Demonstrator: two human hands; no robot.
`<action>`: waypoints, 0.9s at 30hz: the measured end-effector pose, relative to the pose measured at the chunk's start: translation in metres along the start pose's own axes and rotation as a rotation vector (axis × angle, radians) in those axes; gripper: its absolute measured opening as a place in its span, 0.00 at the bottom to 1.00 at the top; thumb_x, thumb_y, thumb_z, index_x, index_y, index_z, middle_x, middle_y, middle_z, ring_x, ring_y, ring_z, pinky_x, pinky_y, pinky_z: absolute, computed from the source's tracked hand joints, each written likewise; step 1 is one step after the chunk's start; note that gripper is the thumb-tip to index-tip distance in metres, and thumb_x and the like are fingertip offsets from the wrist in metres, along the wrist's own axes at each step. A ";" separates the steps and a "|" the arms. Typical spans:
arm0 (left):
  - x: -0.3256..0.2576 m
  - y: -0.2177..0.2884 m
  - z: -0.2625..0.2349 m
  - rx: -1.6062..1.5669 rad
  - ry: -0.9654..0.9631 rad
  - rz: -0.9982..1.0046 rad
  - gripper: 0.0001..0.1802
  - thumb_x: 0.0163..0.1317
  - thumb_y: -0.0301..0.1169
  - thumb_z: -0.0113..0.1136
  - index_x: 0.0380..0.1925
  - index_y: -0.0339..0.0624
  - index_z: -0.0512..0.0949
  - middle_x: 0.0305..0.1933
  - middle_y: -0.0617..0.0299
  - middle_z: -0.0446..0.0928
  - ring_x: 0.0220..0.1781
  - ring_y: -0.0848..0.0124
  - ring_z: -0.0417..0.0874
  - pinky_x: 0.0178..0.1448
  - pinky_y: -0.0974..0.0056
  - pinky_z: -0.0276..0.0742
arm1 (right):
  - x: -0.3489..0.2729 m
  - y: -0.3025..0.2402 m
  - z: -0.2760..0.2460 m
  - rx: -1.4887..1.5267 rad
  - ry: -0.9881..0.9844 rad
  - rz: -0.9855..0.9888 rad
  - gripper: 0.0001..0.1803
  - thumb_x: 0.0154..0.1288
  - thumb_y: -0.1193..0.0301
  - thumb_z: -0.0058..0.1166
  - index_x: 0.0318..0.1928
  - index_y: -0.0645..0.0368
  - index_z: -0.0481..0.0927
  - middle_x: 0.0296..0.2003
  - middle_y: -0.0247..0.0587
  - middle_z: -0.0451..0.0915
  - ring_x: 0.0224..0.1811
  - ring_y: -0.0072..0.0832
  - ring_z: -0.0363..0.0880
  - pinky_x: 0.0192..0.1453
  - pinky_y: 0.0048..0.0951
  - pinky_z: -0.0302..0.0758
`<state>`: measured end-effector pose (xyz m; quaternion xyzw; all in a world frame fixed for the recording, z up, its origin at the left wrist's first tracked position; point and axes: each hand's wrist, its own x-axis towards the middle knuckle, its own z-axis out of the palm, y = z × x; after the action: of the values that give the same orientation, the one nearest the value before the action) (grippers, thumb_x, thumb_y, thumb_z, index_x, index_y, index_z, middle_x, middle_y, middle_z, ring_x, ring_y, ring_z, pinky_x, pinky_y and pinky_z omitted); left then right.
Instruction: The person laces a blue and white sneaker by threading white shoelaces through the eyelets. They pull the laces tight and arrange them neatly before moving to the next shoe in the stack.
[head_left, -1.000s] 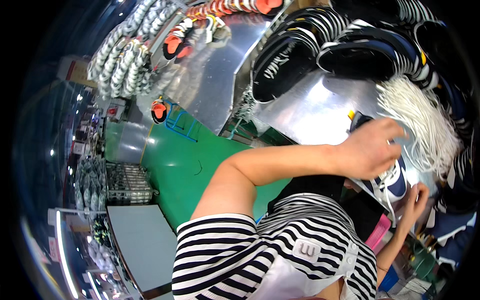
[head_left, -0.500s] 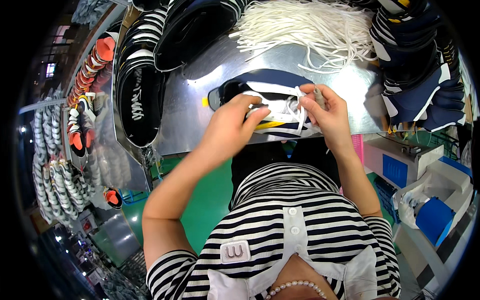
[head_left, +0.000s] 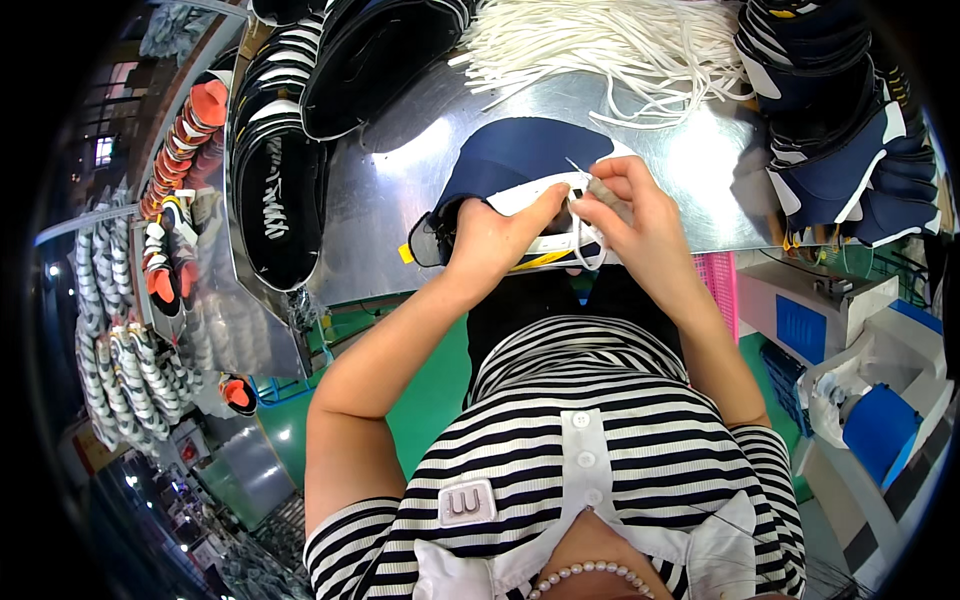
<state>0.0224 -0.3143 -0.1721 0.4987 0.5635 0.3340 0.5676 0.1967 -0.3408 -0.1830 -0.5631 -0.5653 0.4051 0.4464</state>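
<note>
A navy and white shoe upper (head_left: 520,152) lies at the metal table's near edge, its navy side raised. My left hand (head_left: 497,235) is closed on it, fingers inside the opening and thumb on the white eyelet strip. In my right hand (head_left: 640,215), closed, is a hook tool (head_left: 607,197) with a pale, wrapped-looking handle. Its thin metal tip points up and left, beside the eyelet strip. A white shoelace (head_left: 577,240) hangs in a loop under my right fingers, against the upper. Whether the tip goes through an eyelet, I cannot tell.
White shoelaces (head_left: 610,55) lie heaped at the far side of the metal table (head_left: 370,235). Stacked navy uppers (head_left: 825,185) stand at the right, black ones (head_left: 280,210) at the left. A white and blue machine (head_left: 850,370) sits below right, beside a pink basket (head_left: 718,290).
My left hand has moved right and taken hold of the upper, folding its navy side up. My right hand has shifted slightly left with the tool, its tip now at the eyelet strip.
</note>
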 end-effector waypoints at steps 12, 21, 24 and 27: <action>-0.007 0.002 0.000 0.087 -0.094 0.132 0.07 0.63 0.26 0.66 0.38 0.34 0.82 0.34 0.64 0.83 0.34 0.78 0.83 0.38 0.71 0.77 | 0.004 -0.002 -0.027 -0.147 -0.192 -0.097 0.07 0.64 0.72 0.59 0.36 0.64 0.79 0.26 0.50 0.82 0.27 0.44 0.82 0.33 0.39 0.75; -0.006 -0.002 -0.002 0.025 -0.076 0.093 0.08 0.62 0.26 0.66 0.38 0.33 0.81 0.34 0.62 0.84 0.34 0.77 0.84 0.38 0.71 0.78 | 0.005 -0.002 -0.026 -0.041 -0.207 -0.040 0.06 0.64 0.74 0.59 0.36 0.64 0.79 0.25 0.47 0.82 0.24 0.38 0.80 0.31 0.34 0.74; -0.005 -0.003 -0.002 0.028 -0.087 0.115 0.09 0.62 0.26 0.66 0.40 0.33 0.81 0.36 0.61 0.84 0.36 0.76 0.84 0.40 0.70 0.79 | 0.008 -0.006 -0.025 -0.095 -0.245 -0.014 0.07 0.63 0.73 0.58 0.36 0.65 0.78 0.26 0.49 0.82 0.26 0.42 0.81 0.31 0.37 0.75; -0.004 -0.007 0.003 0.222 -0.067 0.382 0.10 0.63 0.27 0.64 0.42 0.33 0.81 0.38 0.59 0.84 0.39 0.73 0.85 0.43 0.68 0.79 | 0.015 -0.012 -0.013 -0.388 -0.267 -0.108 0.08 0.64 0.73 0.58 0.36 0.67 0.77 0.29 0.54 0.82 0.33 0.47 0.83 0.39 0.39 0.78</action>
<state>0.0235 -0.3209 -0.1781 0.6665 0.4729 0.3546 0.4542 0.2067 -0.3271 -0.1668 -0.5488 -0.7157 0.3354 0.2723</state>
